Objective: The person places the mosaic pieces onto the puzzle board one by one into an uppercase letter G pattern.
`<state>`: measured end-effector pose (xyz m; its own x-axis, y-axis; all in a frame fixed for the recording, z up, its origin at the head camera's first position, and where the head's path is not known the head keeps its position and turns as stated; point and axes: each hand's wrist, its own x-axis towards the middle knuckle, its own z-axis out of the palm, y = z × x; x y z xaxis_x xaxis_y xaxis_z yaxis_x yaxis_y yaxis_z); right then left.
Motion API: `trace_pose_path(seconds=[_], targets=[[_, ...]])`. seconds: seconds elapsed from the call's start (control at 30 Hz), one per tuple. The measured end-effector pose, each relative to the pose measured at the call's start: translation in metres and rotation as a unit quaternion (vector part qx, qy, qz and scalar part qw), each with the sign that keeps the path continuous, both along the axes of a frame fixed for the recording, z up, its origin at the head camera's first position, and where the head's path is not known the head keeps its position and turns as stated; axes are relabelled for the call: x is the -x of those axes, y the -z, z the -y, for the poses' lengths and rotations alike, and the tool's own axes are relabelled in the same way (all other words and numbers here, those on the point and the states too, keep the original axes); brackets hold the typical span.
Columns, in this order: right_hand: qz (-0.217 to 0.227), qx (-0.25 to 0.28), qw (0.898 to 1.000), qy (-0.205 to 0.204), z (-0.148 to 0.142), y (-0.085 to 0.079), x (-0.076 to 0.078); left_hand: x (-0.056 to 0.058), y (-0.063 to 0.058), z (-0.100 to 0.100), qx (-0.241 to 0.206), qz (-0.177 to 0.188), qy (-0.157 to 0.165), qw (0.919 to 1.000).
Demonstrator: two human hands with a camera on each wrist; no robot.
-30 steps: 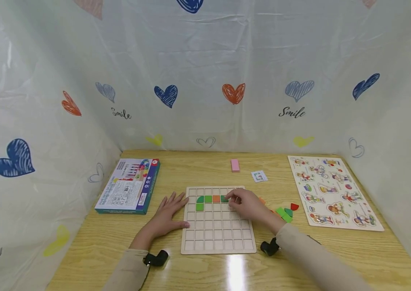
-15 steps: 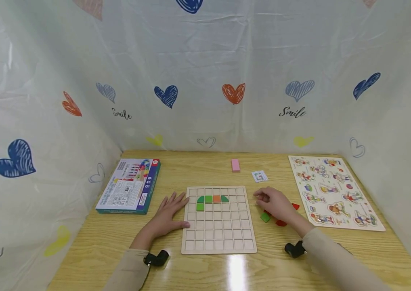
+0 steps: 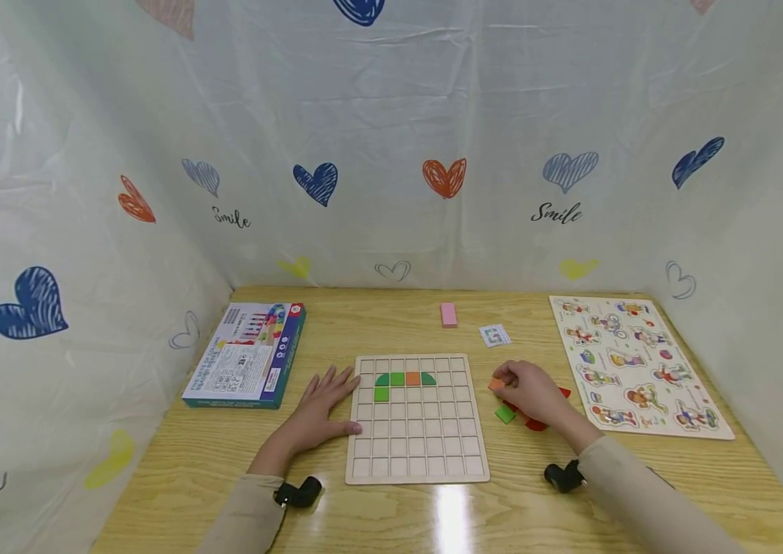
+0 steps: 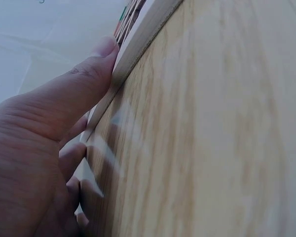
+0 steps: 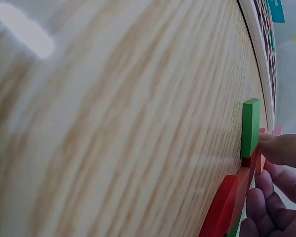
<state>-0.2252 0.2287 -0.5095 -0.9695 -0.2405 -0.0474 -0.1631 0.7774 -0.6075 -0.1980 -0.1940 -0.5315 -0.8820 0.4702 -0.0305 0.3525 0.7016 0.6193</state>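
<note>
A wooden grid board [image 3: 398, 446] lies in the middle of the table, with green and orange pieces set in its upper rows. My left hand [image 3: 318, 412] rests flat at the board's left edge, fingers spread and straight, thumb against the side. To the right of the board, my right hand [image 3: 528, 391] pinches an orange square tile [image 3: 496, 384] between thumb and fingers. Under and around that hand lie loose pieces, among them a green square tile [image 3: 505, 414] and a red piece [image 3: 536, 425]. In the right wrist view, the green tile [image 5: 250, 127] lies just by the thumb.
A printed box [image 3: 242, 354] lies at the back left. Behind the board are a pink block [image 3: 448, 315] and a small patterned card [image 3: 494, 335]. A picture puzzle board [image 3: 641, 369] lies at the right. A hanging cloth [image 3: 391, 231] surrounds the table.
My right hand has moved right, off the board, leaving a dark green quarter-round piece in the grid, and has taken up an orange square tile. My left hand has stayed in place.
</note>
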Motion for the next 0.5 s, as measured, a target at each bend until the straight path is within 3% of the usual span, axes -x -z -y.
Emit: trace_pose_path(seconds=[0.5], targets=[[-0.023, 0.034, 0.999, -0.022, 0.0042, 0.0025, -0.0011, 0.0003, 0.0007, 0.0003, -0.003, -0.004, 0.003, 1.0]])
